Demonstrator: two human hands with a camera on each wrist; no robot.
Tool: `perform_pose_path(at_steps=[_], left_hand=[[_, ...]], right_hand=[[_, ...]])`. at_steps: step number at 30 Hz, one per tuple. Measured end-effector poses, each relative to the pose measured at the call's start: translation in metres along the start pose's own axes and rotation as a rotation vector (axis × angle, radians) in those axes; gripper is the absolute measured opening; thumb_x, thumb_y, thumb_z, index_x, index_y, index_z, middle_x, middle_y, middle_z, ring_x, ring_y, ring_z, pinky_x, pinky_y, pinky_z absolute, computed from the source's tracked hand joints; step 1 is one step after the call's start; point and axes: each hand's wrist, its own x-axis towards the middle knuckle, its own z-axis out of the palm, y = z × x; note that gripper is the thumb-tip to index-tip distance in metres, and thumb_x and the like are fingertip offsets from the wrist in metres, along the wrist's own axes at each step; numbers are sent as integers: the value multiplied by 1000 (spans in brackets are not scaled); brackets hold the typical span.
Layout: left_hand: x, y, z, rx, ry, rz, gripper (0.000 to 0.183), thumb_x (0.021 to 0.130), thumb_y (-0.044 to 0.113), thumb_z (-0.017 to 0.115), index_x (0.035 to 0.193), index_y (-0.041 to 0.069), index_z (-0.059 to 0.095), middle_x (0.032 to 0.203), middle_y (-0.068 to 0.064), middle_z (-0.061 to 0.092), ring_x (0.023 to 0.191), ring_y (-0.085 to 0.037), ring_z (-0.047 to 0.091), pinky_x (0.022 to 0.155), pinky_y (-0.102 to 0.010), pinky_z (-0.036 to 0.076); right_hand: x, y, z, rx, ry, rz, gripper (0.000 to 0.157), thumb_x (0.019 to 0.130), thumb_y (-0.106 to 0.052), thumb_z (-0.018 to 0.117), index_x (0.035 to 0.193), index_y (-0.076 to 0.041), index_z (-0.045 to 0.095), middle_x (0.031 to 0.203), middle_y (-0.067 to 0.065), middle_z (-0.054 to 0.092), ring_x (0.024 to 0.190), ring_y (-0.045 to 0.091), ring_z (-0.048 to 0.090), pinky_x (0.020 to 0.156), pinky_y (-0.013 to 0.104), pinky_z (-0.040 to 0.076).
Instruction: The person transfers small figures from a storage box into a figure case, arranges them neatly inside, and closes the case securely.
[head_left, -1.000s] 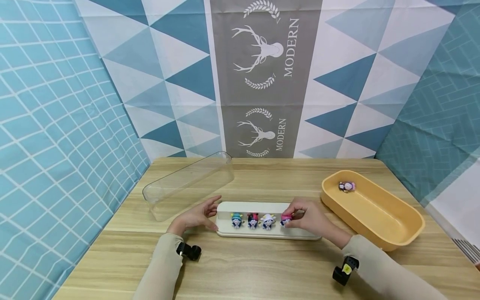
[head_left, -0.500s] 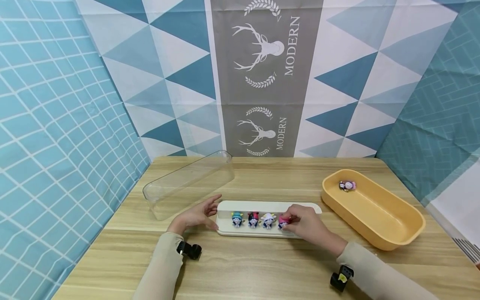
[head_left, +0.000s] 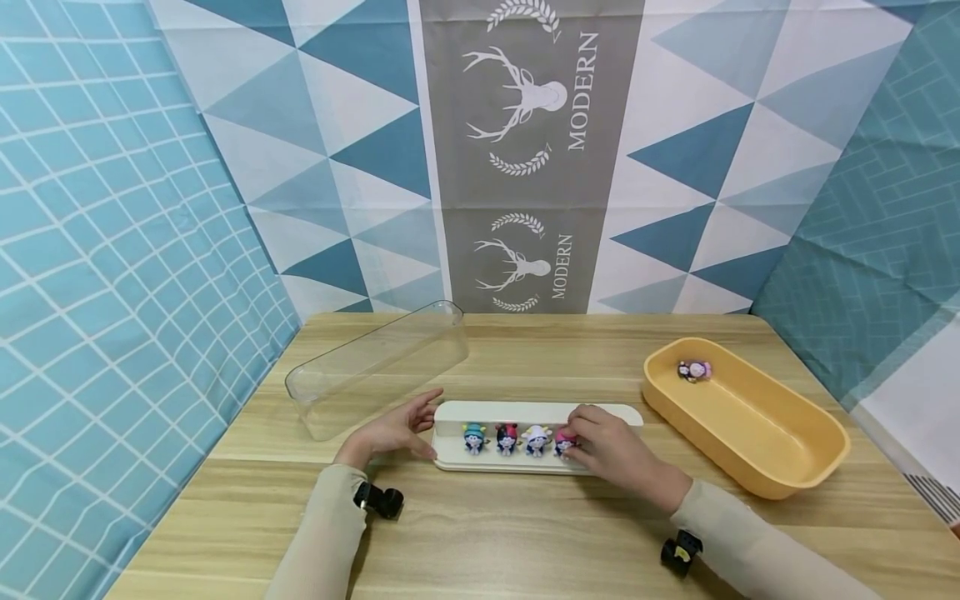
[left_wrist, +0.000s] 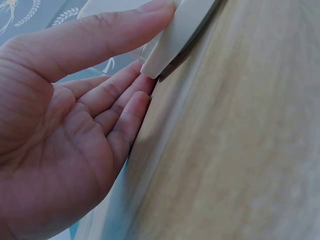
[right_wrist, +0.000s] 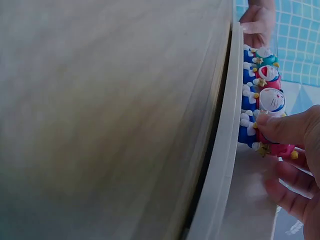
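A white display stand (head_left: 498, 411) with a raised back ledge lies across the table. In a row on it stand small cat-faced toy figurines with teal (head_left: 473, 438), red-and-black (head_left: 506, 439), white (head_left: 536, 441) and pink (head_left: 563, 442) headgear. My right hand (head_left: 621, 452) pinches the pink-hatted figurine at the row's right end; in the right wrist view its thumb (right_wrist: 282, 127) lies on that figurine's face. My left hand (head_left: 393, 429) holds the stand's left end, thumb (left_wrist: 100, 40) on the white edge and the other fingers around the end.
Behind my left hand lies a clear plastic cover (head_left: 382, 367). At the right stands an orange-yellow bin (head_left: 750, 421), with small figurines (head_left: 694, 372) lying in its far corner. A patterned cloth backdrop (head_left: 525, 167) rises behind the wooden table (head_left: 480, 533).
My right hand has shifted slightly left with the pink-hatted figurine, bringing it closer to the white-hatted one. My left hand has stayed at the stand's left end.
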Motion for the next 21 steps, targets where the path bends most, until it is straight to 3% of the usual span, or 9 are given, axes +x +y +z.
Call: perform_pose_path(at_steps=[10, 21], left_hand=[[1, -1, 1, -1, 1, 1, 112, 75, -17, 76, 157, -3, 1, 151, -31, 35, 142, -44, 29, 118, -52, 23], [0, 2, 1, 1, 8, -3, 112, 75, -16, 76, 157, -4, 2, 151, -30, 36, 142, -43, 29, 118, -52, 23]], right_hand=[[7, 5, -4, -255, -51, -160, 33, 66, -16, 89, 90, -12, 67, 96, 6, 61, 90, 26, 55, 69, 40, 52], [12, 2, -10, -391, -158, -215, 33, 74, -26, 86, 93, -13, 62, 99, 6, 60, 93, 26, 56, 73, 41, 52]])
